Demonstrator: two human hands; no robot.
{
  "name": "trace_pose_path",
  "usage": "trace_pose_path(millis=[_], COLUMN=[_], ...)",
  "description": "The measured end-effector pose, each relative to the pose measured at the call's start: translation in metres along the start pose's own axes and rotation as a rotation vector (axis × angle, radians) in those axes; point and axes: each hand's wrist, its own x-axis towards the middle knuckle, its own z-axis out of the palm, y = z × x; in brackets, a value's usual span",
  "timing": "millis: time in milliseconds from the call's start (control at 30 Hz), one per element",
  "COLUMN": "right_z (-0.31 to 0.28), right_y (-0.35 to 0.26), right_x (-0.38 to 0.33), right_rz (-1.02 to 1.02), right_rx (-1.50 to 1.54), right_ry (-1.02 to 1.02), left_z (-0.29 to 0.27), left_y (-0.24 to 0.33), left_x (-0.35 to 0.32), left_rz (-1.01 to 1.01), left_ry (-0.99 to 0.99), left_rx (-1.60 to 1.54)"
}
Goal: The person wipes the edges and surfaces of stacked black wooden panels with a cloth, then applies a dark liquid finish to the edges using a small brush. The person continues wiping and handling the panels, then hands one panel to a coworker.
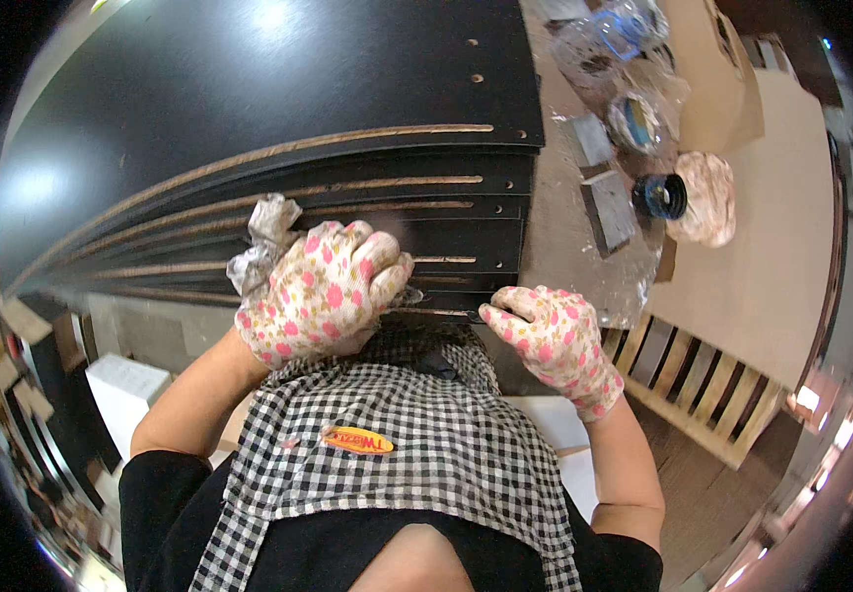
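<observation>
Head view: black grooved panels (347, 79), upper left, staggered seemingly to expose edges. Your left hand (325, 289), near centre, clutches crumpled white rag (266, 237), likely bunched for pressure. Your right hand (559, 340) curls near panels' corner; can't tell whether gripping.

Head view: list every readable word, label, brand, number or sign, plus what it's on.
Checked apron: a yellow-and-red oval patch bears large lettering, upside down in this view; wording not copied here.
White box at left: any print is too small to read.
Dark jar at right: no marking can be made out.
Black panels and flowered gloves: no lettering seen.
</observation>
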Motion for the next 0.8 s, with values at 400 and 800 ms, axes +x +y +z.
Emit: trace_pose_path(millis=[400,800], right_z=[-0.007,-0.015], right_y=[0.022,0.030], right_x=[0.035,0.040], right_rz=[-0.407,-0.528], right_rx=[-0.138,-0.160], right_ry=[-0.226,-0.400], left_z=[0.027,0.031], left_y=[0.020,0.015], left_x=[-0.015,-0.019], left_rz=[-0.256,-0.218], left_ry=[0.182,0.259], left_rx=[0.124,0.069])
